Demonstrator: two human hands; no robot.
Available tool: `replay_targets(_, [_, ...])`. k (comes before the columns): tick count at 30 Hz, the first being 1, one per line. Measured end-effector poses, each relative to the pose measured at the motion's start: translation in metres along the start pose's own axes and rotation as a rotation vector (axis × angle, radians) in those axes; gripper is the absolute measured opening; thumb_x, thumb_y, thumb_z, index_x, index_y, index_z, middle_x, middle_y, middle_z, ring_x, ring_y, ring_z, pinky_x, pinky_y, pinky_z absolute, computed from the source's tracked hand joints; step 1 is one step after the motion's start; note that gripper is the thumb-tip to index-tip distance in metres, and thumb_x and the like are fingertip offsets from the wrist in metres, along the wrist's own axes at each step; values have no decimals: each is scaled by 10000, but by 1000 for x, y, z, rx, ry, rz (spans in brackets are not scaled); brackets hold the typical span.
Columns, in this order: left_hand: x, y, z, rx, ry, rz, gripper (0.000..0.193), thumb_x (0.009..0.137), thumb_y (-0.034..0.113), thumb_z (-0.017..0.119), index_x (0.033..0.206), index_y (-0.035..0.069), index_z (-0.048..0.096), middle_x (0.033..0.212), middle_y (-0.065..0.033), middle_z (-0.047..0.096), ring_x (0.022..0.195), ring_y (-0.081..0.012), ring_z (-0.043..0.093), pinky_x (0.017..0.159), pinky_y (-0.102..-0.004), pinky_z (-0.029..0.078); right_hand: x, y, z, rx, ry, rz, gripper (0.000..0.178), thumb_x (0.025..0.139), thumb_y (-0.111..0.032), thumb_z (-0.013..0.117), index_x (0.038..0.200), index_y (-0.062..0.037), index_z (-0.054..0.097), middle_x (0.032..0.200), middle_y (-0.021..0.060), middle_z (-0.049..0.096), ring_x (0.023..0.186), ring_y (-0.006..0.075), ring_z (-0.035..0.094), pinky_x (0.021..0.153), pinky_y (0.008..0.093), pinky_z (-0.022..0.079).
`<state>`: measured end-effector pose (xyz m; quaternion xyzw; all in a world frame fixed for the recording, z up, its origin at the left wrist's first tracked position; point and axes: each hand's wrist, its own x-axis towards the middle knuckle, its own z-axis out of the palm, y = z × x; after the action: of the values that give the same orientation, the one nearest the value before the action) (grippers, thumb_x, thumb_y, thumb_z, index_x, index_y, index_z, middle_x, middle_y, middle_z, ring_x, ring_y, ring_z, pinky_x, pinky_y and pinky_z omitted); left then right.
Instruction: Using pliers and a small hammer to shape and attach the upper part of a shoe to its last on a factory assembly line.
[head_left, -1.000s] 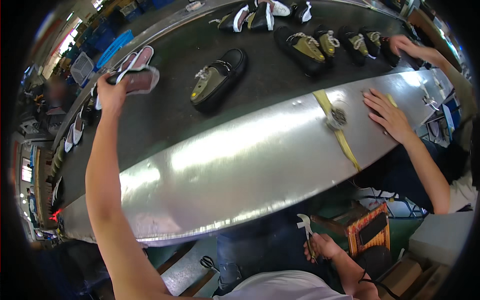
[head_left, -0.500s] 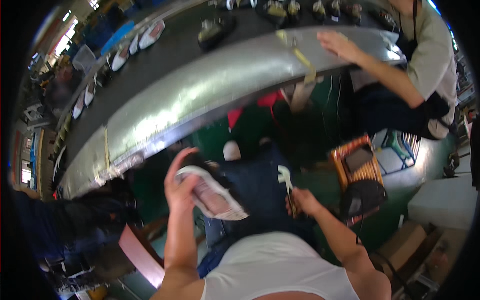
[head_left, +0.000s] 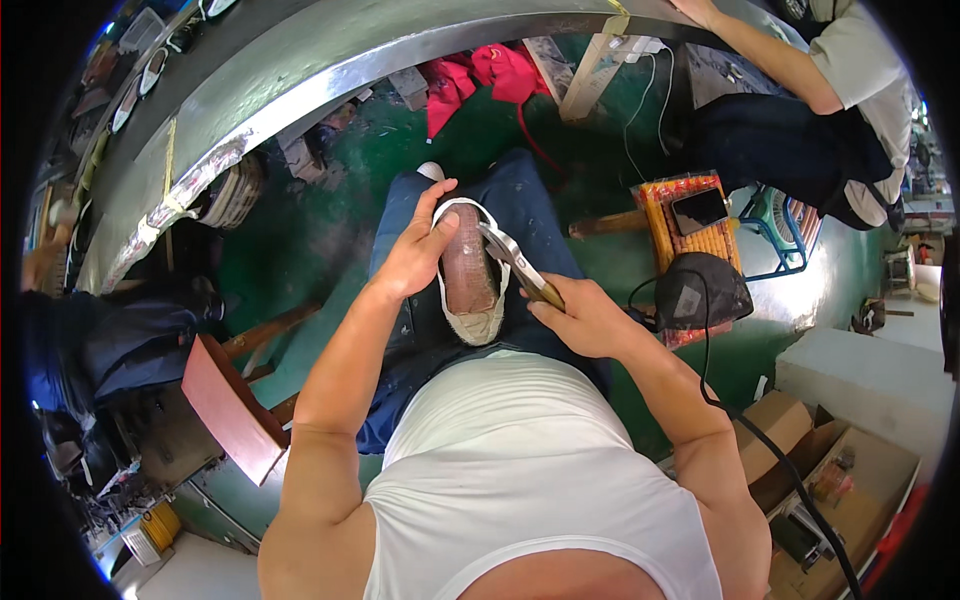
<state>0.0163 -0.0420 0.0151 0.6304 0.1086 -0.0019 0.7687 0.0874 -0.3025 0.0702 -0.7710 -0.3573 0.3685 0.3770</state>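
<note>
Here, a pale-edged shoe, brown underside turned up, was held just right of the fingers of the left hand, curled partly closed around its side, thumb on top. By the right hand, fingers closed, a metal hand tool was gripped, its head beyond them, at the shoe's edge; its mark was too small to be read.

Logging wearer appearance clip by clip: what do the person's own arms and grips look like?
The left arm and right arm are bare to the shoulder. The left grip and right grip are ungloved hands; no watch or wristband shows. A white sleeveless top leaves both shoulders uncovered.
</note>
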Motion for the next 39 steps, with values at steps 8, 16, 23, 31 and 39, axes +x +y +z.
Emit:
replay_targets(8, [-16, 20, 11, 522, 120, 134, 466, 1001, 191, 520, 1439, 76, 410, 1487, -153, 414, 1387, -273, 392, 1141, -352, 293, 19, -13, -3, 306, -147, 171, 200, 943, -156, 581, 1068, -1, 586, 804, 115, 643, 687, 187, 604, 654, 338, 493])
replay_targets(16, [-15, -6, -7, 455, 197, 187, 436, 957, 123, 577, 1385, 87, 502, 1487, -130, 421, 1402, -261, 380, 1135, -342, 312, 44, 14, 28, -35, 132, -102, 215, 960, -172, 567, 1035, 29, 554, 904, 225, 664, 772, 359, 664, 692, 443, 506])
replay_targets(23, [-19, -3, -6, -203, 241, -82, 428, 972, 137, 585, 1391, 79, 521, 1280, -81, 578, 1168, -154, 526, 1027, -288, 401, 46, -16, 23, -409, 15, 41, 199, 914, -127, 585, 1019, 35, 542, 996, 266, 639, 888, 463, 624, 747, 508, 489])
replay_targets(31, [-7, -12, -22, -161, 352, -113, 412, 971, 139, 600, 1373, 66, 548, 1154, -67, 631, 1007, -122, 563, 922, -259, 452, 56, -57, -20, 103, -121, 131, 233, 925, -192, 593, 978, 35, 576, 901, 236, 657, 853, 445, 624, 753, 479, 489])
replay_targets(39, [-41, -36, 12, 127, 208, -163, 906, 869, 235, 724, 1533, -35, 168, 1525, -257, 326, 1407, -305, 362, 1138, -375, 316, 62, -21, -23, 71, -59, 234, 213, 912, -201, 588, 926, 12, 581, 724, 112, 616, 690, 233, 641, 640, 365, 482])
